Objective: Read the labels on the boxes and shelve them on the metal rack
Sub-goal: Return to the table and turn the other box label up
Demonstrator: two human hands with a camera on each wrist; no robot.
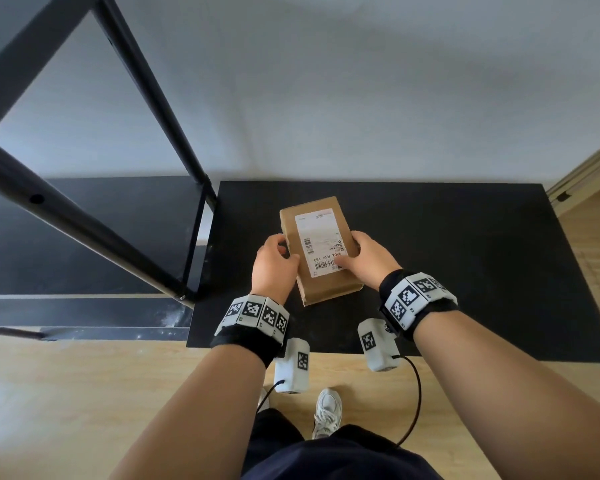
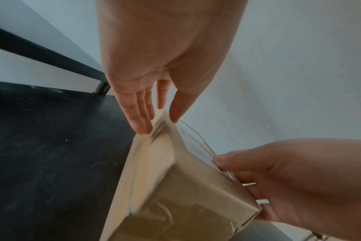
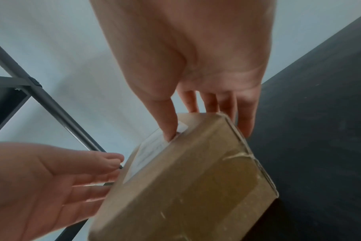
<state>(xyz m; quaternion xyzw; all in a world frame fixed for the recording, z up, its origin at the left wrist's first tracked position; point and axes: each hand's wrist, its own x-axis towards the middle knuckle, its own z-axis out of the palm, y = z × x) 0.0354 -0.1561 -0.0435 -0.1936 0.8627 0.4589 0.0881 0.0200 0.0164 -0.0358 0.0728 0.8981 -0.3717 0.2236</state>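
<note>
Rack (image 1: 94, 216) stands left of held box (image 1: 321, 251).

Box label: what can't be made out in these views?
- Label small print: head view, too small; right hand thumb covers a corner.
- Label, wrist views: edge-on, blurred.
- Box underside: hidden everywhere.
- Rack shelves: cut off by head view's edge.

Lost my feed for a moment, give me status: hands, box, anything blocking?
Left hand and right hand both grip the cardboard box, label up. Box held above black table. Metal rack to the left; path looks open.
</note>
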